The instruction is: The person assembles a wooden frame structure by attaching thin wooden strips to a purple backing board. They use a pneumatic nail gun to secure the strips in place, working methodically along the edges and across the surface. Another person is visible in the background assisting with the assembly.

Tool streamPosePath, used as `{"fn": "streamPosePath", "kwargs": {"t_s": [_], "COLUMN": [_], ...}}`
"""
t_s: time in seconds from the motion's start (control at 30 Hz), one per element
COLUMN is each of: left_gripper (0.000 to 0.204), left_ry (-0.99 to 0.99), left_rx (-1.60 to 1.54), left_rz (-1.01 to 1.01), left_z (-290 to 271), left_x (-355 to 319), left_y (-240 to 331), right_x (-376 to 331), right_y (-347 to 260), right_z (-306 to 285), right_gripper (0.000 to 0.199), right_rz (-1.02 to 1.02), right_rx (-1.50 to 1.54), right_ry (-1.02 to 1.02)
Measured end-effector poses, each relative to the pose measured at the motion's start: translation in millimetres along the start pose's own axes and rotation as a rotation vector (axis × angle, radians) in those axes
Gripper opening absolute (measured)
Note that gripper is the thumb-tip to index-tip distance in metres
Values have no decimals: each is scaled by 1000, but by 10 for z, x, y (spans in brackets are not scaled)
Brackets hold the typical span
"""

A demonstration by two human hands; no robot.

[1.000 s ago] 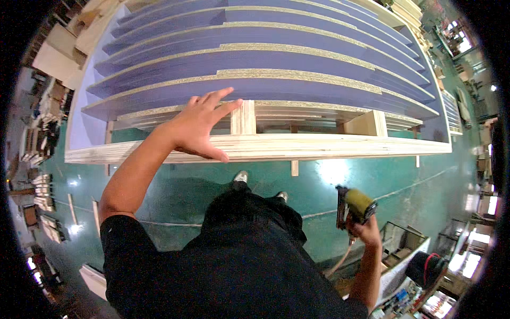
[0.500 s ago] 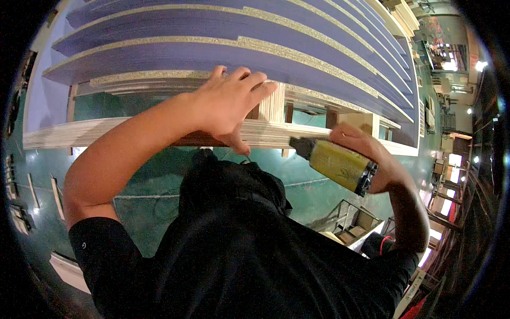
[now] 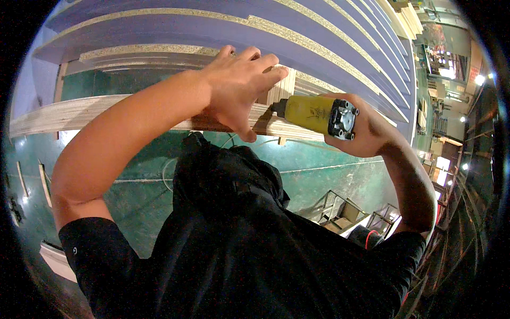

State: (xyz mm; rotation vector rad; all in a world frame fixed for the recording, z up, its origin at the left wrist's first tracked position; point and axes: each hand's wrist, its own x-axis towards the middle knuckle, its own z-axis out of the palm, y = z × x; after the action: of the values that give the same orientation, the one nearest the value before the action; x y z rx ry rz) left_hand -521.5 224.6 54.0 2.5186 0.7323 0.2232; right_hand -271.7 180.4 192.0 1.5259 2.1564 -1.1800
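Note:
My left hand (image 3: 234, 87) reaches across a layered plywood rail (image 3: 58, 118), its fingers spread towards the shelf side and its thumb at the near edge. Wrapped around a yellow nail gun (image 3: 311, 112) with a black nose and a metal end cap, my right hand (image 3: 366, 125) is closed; the grip is mostly hidden. The gun lies roughly level, its nose at the rail beside a pale upright wood block (image 3: 287, 85), just right of my left hand. Whether the nose touches the wood I cannot tell.
Beyond the rail stand several purple-blue panels (image 3: 154, 29) with bare chipboard edges. Below is a green floor (image 3: 138, 202) with a thin hose loop. A metal-framed cart (image 3: 345, 212) stands at the lower right. Loose wood strips (image 3: 45, 183) lie at the left.
My right hand has brought the nail gun up and leftwards to the rail, near my left hand. My left hand stays spread on the wood. The whole view has shifted slightly.

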Motion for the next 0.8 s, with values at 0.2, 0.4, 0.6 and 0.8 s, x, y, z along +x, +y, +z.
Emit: {"fn": "streamPosePath", "kwargs": {"t_s": [0.2,0.4,0.6,0.8], "left_gripper": [132,132,130,134], "left_ry": [-11,-5,-52,-94], "left_rx": [-1,7,25,47], "left_rz": [1,6,-18,-36], "left_z": [-6,-24,-88,-146], "left_x": [18,-6,11,38], "left_y": [-17,-45,-13,46], "right_x": [14,-27,-73,-156], "right_y": [67,117,75,205], "right_z": [-21,0,-34,-49], "right_gripper": [72,58,61,62], "right_rz": [29,61,41,88], "right_rx": [-16,117,2,2], "right_ry": [0,87,87,91]}}
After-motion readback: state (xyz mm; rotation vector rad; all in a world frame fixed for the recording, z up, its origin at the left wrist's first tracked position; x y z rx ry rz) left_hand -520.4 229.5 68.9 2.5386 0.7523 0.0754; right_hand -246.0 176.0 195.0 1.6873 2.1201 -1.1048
